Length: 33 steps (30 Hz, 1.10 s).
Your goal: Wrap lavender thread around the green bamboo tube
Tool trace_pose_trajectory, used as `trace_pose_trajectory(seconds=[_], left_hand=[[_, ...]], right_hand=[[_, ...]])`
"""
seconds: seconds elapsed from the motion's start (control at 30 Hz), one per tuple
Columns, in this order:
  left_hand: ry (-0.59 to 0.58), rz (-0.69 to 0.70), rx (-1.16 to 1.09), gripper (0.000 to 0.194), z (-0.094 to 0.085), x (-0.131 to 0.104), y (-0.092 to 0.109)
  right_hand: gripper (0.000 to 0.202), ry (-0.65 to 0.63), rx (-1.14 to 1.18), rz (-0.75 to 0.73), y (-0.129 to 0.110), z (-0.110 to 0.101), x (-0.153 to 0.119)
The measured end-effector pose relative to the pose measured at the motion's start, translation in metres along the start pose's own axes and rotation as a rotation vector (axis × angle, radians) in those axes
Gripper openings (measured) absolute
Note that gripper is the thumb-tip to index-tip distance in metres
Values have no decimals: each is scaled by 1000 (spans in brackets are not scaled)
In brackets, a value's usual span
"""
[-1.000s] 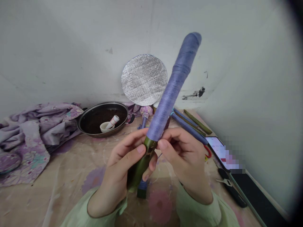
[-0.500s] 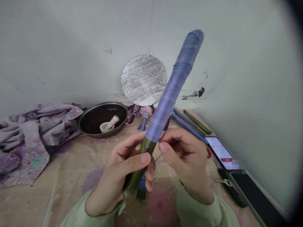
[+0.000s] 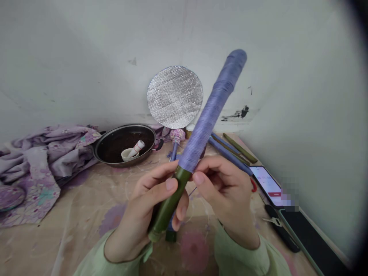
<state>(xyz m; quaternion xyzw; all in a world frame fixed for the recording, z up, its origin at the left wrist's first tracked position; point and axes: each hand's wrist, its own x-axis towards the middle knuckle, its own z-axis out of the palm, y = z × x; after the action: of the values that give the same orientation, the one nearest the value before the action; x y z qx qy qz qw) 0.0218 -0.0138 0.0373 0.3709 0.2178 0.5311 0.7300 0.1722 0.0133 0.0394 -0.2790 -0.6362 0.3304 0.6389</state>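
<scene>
A green bamboo-like stick [image 3: 169, 207], its upper length wound tightly with purple-blue thread [image 3: 205, 122], slants up to the right in front of me. My left hand [image 3: 143, 207] is closed around its bare green lower part, the thumb lying along the side. At the lower edge of the winding, my right hand [image 3: 230, 199] has thumb and forefinger pinched together on the thread. A short length of that thread [image 3: 193, 191] shows between the hands, leading down and left. The fingertips hide the exact pinch point.
A dark pan [image 3: 106, 153] holding a small white cup [image 3: 125, 155] stands behind left, beside crumpled floral cloth [image 3: 43, 165]. A round silvery disc [image 3: 175, 97] leans near the wall. Right are more sticks [image 3: 240, 147], a lit phone [image 3: 266, 184], a key [image 3: 274, 221] and a dark flat device [image 3: 310, 241].
The stick's upper end has dipped, and the stick looks turned a little about its length. My left thumb has shifted slightly up and left; my right hand stays nearly in place.
</scene>
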Motion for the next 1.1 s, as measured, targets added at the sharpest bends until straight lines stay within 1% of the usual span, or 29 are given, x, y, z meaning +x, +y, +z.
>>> trace_pose_trajectory(seconds=[0.17,0.33,0.53,0.7,0.83,0.93,1.0,1.1], left_hand=[[-48,40,-1,28,-3,2,-3],[-42,24,2,28,2,2,-1],[-26,48,4,31,2,2,-1],[-29,16,-10,34,2,3,2],[-56,14,-6,27,3,2,4],[-50,17,4,31,6,-1,7],[-44,-12,-4,33,8,-3,9],[-50,-42,-36,28,7,-3,9]], right_hand=[[15,9,-9,-5,-1,0,1],[14,-1,24,-4,1,0,-1],[12,-14,16,10,2,-1,-2],[11,-26,8,-2,1,0,-1],[12,-28,23,11,0,0,-2],[13,-37,35,3,0,0,-2],[13,-41,45,-3,0,0,-2],[13,-41,68,6,-1,0,-2]])
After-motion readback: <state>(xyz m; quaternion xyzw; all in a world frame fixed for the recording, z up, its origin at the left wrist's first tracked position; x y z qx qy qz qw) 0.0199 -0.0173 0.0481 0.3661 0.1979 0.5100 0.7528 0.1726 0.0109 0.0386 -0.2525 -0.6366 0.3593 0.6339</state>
